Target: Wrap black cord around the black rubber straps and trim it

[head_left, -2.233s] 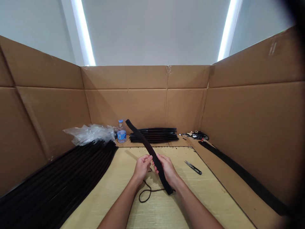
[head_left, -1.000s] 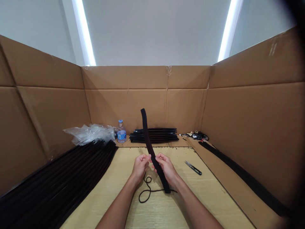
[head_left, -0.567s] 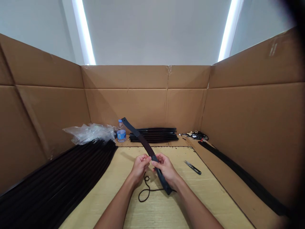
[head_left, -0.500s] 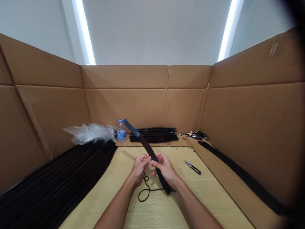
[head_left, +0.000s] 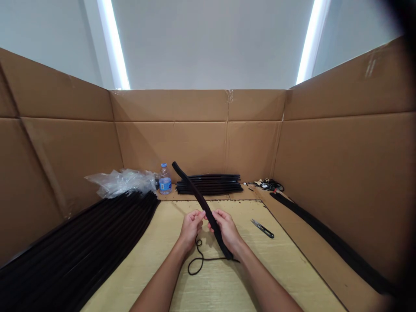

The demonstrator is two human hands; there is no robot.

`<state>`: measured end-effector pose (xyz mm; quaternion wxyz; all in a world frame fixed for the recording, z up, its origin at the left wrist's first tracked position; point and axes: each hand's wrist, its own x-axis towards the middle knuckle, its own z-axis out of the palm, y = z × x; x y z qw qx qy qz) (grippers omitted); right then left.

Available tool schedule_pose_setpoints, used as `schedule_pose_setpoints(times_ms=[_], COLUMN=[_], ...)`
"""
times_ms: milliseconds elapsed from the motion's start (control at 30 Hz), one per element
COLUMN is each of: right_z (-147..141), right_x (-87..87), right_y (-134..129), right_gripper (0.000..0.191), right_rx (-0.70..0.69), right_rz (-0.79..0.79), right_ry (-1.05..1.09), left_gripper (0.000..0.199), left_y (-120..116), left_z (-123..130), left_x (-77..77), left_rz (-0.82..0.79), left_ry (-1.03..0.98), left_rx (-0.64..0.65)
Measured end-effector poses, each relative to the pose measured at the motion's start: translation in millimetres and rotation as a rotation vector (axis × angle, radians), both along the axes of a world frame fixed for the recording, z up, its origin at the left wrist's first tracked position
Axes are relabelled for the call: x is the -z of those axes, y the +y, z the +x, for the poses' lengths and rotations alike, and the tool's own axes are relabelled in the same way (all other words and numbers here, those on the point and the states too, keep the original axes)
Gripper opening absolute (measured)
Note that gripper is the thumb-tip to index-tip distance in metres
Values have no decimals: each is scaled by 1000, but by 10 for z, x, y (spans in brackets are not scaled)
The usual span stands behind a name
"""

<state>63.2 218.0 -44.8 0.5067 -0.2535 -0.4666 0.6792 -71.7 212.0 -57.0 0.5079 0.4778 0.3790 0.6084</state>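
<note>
At the lower left of the frame, your pile of long black strips (head_left: 81, 251) runs out of view, its near ends cut off and single pieces hard to tell apart. Above it sits a crumpled clear bag (head_left: 126, 182), then a bottle (head_left: 165, 181). At lower centre, your left hand (head_left: 191, 227) angles inward, palm hidden, thumb and fingers pinched on the edge of the held black strip (head_left: 199, 197), which slants from mid-frame to lower centre and partly covers the stack of dark strips (head_left: 224, 184). A thin cord (head_left: 214, 259) loops below, its upper end lost near your left hand. Your right hand (head_left: 227, 227) grips the other edge, some fingers behind it; both forearms leave the bottom edge. Farther right lie snips (head_left: 262, 228), a tangle (head_left: 273, 185) too small to sort out, and a long dark band (head_left: 328, 236) whose near end fades into blur.
</note>
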Motion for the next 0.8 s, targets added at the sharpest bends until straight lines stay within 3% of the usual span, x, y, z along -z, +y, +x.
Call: schedule_pose_setpoints(times_ms=[200, 367, 533, 800], right_z=[21, 24, 26, 9], right_x=[-5, -12, -25, 55], right_y=[-13, -37, -71, 23], right_gripper=[61, 49, 52, 55], right_rx=[5, -19, -33, -2], right_rz=[7, 82, 113, 35], right_ry=[-41, -91, -103, -149], left_gripper=[47, 45, 40, 42], left_y=[16, 5, -13, -42], left_z=[-57, -24, -10, 7], left_x=[25, 12, -16, -35], left_rz=[-4, -11, -8, -16], left_ry=[-47, -55, -80, -49], left_rx=[69, 78, 78, 38])
